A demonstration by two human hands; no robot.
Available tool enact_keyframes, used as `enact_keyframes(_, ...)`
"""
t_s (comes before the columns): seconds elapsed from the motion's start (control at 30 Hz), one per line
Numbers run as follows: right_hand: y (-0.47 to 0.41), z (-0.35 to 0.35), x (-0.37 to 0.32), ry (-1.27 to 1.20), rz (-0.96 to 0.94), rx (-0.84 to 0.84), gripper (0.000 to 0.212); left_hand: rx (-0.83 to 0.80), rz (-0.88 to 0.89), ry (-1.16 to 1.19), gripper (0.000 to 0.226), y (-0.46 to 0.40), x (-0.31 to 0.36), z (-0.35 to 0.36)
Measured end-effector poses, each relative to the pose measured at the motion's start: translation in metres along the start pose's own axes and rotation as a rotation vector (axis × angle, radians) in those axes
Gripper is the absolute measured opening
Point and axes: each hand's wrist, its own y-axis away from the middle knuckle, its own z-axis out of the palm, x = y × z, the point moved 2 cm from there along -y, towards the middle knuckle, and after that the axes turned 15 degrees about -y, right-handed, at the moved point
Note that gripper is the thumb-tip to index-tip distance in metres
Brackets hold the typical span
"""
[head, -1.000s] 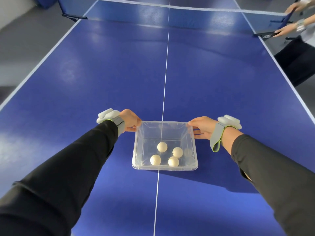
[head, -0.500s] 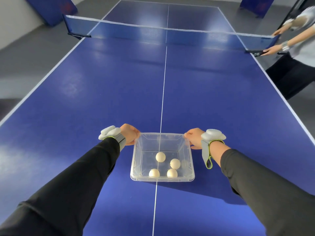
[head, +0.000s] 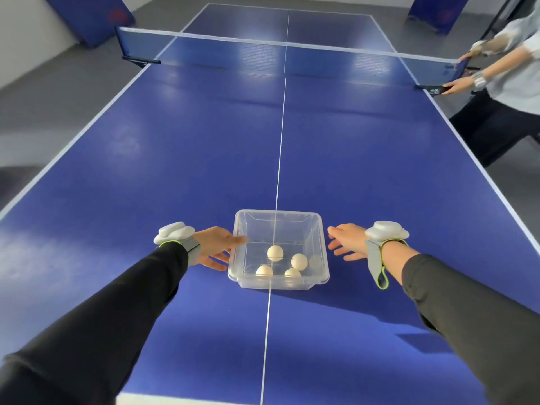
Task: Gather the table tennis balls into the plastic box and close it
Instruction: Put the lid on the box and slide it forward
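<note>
Though the blue table (head: 175, 176) fills nearly the whole view, everything that matters sits near its front edge, astride the white centre line. There the clear plastic box (head: 278, 280) rests, lidless, squarish, its walls so transparent the line shows through. No lid is in view. The box lies straight between the hands — the left hand (head: 214, 247) just beside its left wall, fingertips at or almost at the rim, the right hand (head: 347, 242) a little further off its right wall. Both hands are spread open, holding nothing. Four pale balls (head: 275, 252) lie clustered low in the box, toward the near wall.
</note>
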Motion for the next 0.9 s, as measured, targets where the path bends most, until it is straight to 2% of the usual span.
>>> enact_keyframes(0.17, 0.017, 0.012, 0.012, 0.151, 0.002, -0.079, 0.041, -0.124, 0.043, -0.027, 0.047, 0.010, -0.010, 0.003)
enact_keyframes(0.33, 0.021, 0.021, 0.024, 0.166, -0.025, -0.097, 0.034, -0.205, 0.076, 0.025, 0.055, 0.016, -0.015, 0.010)
enact_keyframes(0.6, 0.026, 0.026, 0.027, 0.185, -0.055, -0.060, 0.032, -0.119, 0.112, 0.078, 0.055, 0.019, -0.019, 0.015)
enact_keyframes(0.9, 0.030, 0.019, 0.033, 0.169, -0.014, -0.089, 0.029, -0.042, 0.119, 0.117, 0.081, 0.015, -0.015, 0.016)
